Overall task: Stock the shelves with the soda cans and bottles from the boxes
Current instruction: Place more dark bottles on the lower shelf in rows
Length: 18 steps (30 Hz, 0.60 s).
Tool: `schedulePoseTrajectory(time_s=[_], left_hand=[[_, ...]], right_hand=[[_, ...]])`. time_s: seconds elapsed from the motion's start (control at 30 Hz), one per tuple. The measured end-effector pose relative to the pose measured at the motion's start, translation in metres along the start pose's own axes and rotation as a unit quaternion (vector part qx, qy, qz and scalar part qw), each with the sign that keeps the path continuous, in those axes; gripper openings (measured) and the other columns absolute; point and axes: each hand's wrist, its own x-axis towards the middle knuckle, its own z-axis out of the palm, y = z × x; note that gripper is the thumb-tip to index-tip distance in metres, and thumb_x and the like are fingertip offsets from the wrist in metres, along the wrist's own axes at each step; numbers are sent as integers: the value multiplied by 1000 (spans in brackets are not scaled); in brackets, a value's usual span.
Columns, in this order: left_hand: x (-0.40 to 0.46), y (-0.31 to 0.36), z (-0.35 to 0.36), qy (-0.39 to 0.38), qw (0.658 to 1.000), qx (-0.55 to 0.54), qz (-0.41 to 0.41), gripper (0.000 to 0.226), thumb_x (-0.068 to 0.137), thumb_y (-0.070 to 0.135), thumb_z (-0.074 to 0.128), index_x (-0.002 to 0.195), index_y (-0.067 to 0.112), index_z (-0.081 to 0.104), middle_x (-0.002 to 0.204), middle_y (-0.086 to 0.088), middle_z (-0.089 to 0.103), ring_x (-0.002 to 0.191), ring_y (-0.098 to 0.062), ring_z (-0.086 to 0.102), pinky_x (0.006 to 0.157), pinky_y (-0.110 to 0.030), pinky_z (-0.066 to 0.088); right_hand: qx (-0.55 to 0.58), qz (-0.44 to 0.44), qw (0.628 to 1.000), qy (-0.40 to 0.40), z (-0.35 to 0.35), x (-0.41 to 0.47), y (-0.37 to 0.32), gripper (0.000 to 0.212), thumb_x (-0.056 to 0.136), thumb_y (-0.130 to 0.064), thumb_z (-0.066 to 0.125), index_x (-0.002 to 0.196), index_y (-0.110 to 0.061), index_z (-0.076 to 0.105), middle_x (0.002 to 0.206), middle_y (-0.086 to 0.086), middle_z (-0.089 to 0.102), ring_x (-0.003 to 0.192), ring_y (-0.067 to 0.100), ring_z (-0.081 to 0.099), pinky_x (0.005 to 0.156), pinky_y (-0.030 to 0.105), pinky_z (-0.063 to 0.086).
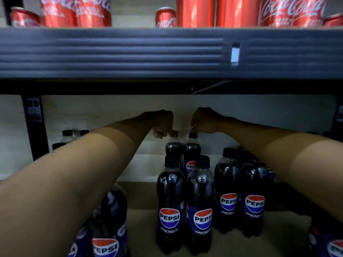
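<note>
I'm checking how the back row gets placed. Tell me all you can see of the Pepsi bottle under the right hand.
The back-right Pepsi bottle is clear plastic, filled with dark cola, with a black cap and a partly hidden Pepsi label. It stands upright at the rear of the lower shelf, close beside another bottle. The right hand holds its cap from above; front-row bottles hide its base.

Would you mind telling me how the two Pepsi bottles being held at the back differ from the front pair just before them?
The back pair is gripped by the caps, one by the left hand, one by the right hand; the front pair stands untouched. The back pair is mostly hidden, with one label partly visible; the front pair shows both labels fully. Both pairs are upright, dark, black-capped Pepsi bottles.
</note>
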Motion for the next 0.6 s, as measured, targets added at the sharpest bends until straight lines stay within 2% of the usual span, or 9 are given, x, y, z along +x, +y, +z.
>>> schedulePoseTrajectory(time_s=[0.1, 0.2, 0.3, 0.4, 0.5, 0.57, 0.6], left_hand=[[-26, 3, -7, -17, 1000, -14, 17, 21, 80, 29, 74, 96, 15, 74, 89, -2, 76, 78, -17, 74, 73, -41, 62], [-59, 10, -13, -26, 997, -44, 50, 15, 84, 24, 72, 96, 17, 74, 90, -2, 76, 80, -15, 74, 73, -38, 62], [-97, 21, -18, -68, 992, -76, 69, 19, 92, 22, 65, 106, 11, 71, 99, -7, 74, 86, -17, 73, 77, -35, 61], [-130, 26, -21, -118, 986, -102, 66, 28, 96, 29, 61, 114, 9, 67, 103, -6, 73, 90, -16, 73, 81, -36, 60], [-149, 29, -22, -160, 980, -94, 72, 41, 90, 41, 66, 120, 15, 65, 108, -5, 72, 93, -16, 72, 85, -37, 59], [-155, 35, -17, -171, 979, -78, 81, 46, 85, 44, 71, 121, 18, 65, 108, -2, 72, 92, -15, 72, 83, -33, 59], [-155, 37, -14, -170, 979, -71, 86, 46, 83, 43, 73, 121, 19, 65, 106, -1, 72, 91, -15, 72, 82, -32, 60]], right_hand=[[15, -13, 1000, 2, -7, -31, -10, 28, 87, -21, 71, 107, -1, 70, 111, 10, 67, 100, 23, 62, 90, 35, 54], [40, -43, 998, 11, -16, -62, -17, 16, 90, -23, 66, 93, -8, 72, 97, 3, 70, 90, 16, 64, 76, 28, 53], [62, -66, 996, -1, -23, -94, -27, 21, 95, -30, 61, 81, -17, 69, 84, -6, 68, 81, 9, 63, 69, 21, 49], [109, -82, 989, -59, -28, -116, -36, 31, 95, -43, 59, 90, -16, 73, 86, -3, 74, 81, 10, 69, 71, 24, 56], [93, -66, 984, -135, -30, -127, -42, 33, 86, -54, 65, 94, -24, 75, 95, -8, 73, 90, 10, 69, 80, 30, 59], [88, -63, 982, -155, -27, -126, -44, 26, 81, -49, 73, 92, -26, 77, 93, -11, 74, 92, 12, 69, 82, 33, 59], [94, -56, 980, -166, -26, -125, -46, 22, 81, -43, 76, 92, -24, 77, 89, -9, 75, 88, 15, 71, 76, 32, 60]])
